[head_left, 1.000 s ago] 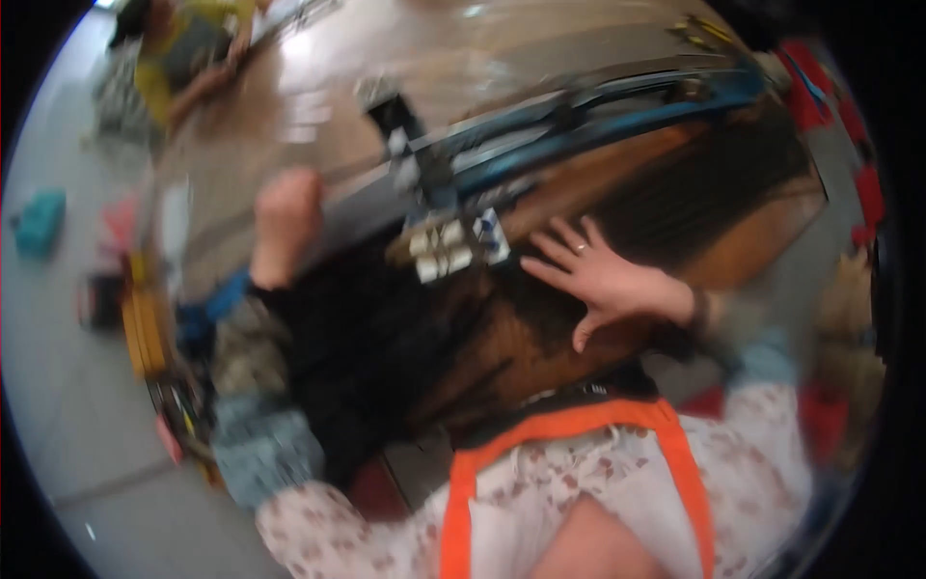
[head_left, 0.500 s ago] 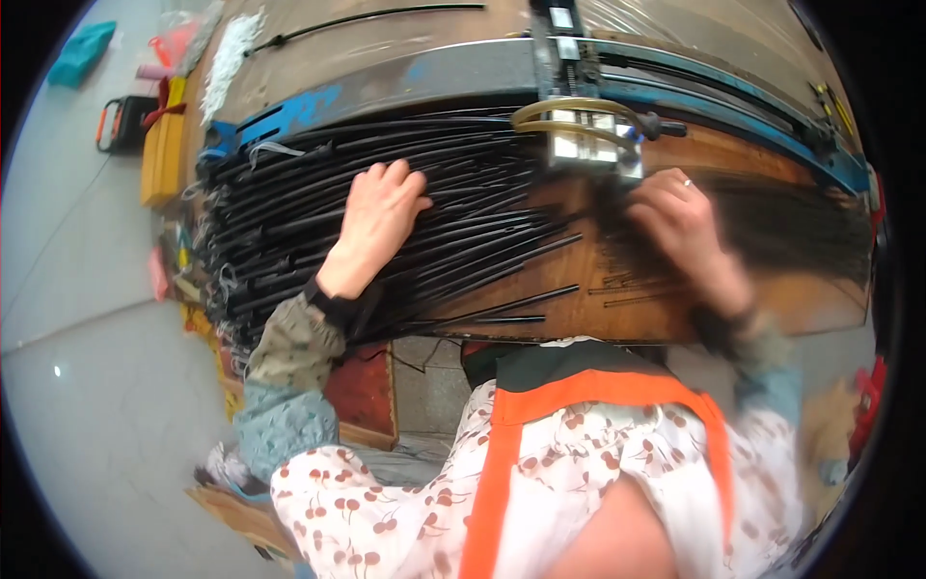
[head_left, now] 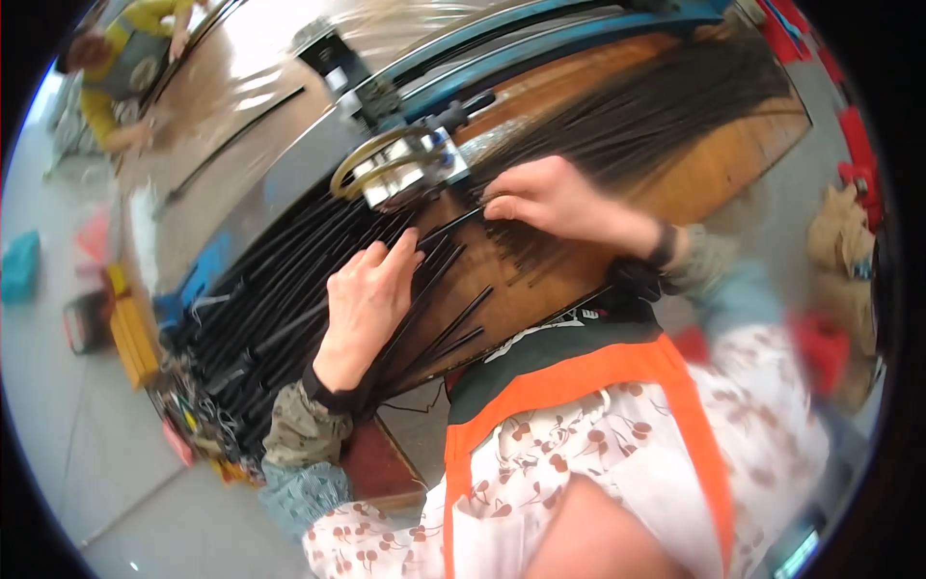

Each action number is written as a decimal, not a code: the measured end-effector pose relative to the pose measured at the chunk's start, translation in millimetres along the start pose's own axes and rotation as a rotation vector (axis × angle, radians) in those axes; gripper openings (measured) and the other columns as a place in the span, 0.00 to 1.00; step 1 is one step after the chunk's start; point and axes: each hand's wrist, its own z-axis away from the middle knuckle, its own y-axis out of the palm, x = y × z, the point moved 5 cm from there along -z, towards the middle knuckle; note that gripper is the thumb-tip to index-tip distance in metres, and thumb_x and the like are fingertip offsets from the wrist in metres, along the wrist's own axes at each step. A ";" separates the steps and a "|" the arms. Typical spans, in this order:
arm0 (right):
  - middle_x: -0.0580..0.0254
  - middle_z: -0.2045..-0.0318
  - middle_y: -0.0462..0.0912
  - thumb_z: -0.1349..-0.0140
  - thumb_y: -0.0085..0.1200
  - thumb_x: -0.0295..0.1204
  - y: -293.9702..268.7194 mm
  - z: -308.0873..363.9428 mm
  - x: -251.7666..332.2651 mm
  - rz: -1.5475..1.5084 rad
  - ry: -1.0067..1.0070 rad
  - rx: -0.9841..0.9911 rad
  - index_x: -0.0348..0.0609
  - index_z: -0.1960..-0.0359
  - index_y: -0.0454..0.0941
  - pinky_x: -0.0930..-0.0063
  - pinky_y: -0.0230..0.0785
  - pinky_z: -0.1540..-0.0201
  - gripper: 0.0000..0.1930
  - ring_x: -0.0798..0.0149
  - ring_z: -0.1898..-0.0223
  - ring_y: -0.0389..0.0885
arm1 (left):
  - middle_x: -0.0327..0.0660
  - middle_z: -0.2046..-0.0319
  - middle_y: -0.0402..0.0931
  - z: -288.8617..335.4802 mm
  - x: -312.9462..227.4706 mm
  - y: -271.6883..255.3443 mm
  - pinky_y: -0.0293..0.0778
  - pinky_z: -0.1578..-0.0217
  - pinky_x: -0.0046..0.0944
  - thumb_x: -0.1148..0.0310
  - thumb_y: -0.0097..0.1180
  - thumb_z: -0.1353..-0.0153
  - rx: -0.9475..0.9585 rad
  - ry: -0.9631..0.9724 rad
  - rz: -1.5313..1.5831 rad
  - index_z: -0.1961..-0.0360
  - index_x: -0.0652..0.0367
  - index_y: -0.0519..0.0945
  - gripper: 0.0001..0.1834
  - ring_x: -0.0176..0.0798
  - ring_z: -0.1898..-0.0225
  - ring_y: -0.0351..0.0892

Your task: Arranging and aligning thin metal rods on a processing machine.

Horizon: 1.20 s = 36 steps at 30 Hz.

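Note:
A black tube (head_left: pixel 449 230) stretches between my two hands, just below a metal clamp block (head_left: pixel 397 174) with yellowish hoses. My left hand (head_left: pixel 368 297) is closed on it from the left, thumb and forefinger at the tube. The fingertips of my right hand (head_left: pixel 552 198) pinch together at its other end; whether they also grip a thin rod is hidden. Under and beside my left hand lies a thick pile of black tubes (head_left: pixel 275 299). Beyond my right hand spreads a bundle of thin dark rods (head_left: pixel 666 101), somewhat blurred.
A blue rail (head_left: pixel 540 53) runs behind the clamp along the wooden table (head_left: pixel 709 174). At the upper left, a person in yellow sleeves (head_left: pixel 101 116) works at the table. A yellow box (head_left: pixel 133 338) stands off the left edge, and brown sacks (head_left: pixel 844 232) lie at the right.
The view has turned and shifted. My right hand has come from the thin rods to the tube's end, close to my left hand, which now grips the tube.

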 end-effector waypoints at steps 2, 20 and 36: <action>0.56 0.71 0.86 0.42 0.66 0.38 -9.5 9.7 -1.9 -0.116 0.019 -0.196 0.41 0.65 0.86 0.66 0.74 0.67 0.13 0.57 0.69 0.84 | 0.39 0.80 0.69 -9.9 -11.9 -4.4 0.71 0.79 0.42 0.67 0.62 0.39 0.003 0.021 0.024 0.53 0.51 0.81 0.13 0.43 0.78 0.75; 0.73 0.75 0.73 0.44 0.63 0.46 -58.6 34.9 45.4 0.580 -0.605 -0.717 0.56 0.56 0.83 0.67 0.68 0.61 0.17 0.61 0.62 0.76 | 0.45 0.78 0.71 -30.3 -43.4 -52.0 0.69 0.78 0.47 0.72 0.59 0.38 0.022 0.107 0.011 0.51 0.56 0.81 0.13 0.52 0.79 0.73; 0.55 0.74 0.83 0.43 0.64 0.48 -207.8 52.2 -86.1 0.550 -0.118 -0.651 0.54 0.44 0.79 0.63 0.76 0.69 0.26 0.52 0.71 0.84 | 0.46 0.72 0.72 -177.0 -77.8 -76.4 0.71 0.69 0.48 0.79 0.54 0.42 0.002 0.486 -0.301 0.37 0.55 0.73 0.29 0.50 0.69 0.75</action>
